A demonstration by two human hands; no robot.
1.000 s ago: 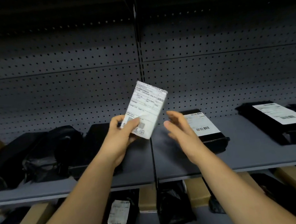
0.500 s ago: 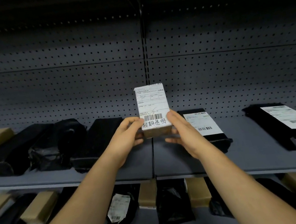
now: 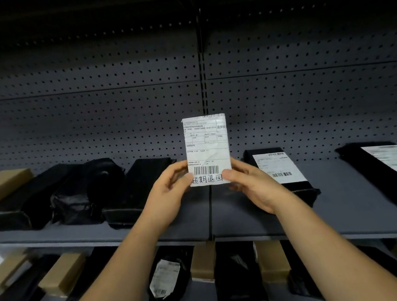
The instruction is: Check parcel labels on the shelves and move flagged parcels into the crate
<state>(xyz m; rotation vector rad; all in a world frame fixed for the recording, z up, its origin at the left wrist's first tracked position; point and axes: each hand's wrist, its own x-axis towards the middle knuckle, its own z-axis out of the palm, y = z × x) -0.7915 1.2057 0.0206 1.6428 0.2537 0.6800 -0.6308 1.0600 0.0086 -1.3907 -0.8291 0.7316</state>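
Labelled parcel [image 3: 207,149] upright at frame centre, left hand [image 3: 166,197] and right hand [image 3: 252,186] each pinching its lower edge, black parcels on shelf [image 3: 357,198] behind

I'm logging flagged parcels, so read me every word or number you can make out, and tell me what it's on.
"超期退回": on the held parcel, handwritten under its barcode.
Printed lines above the barcode: too small to read.
Labels on the black parcel, the far-right parcel and the lower-shelf bag: too blurred to read.
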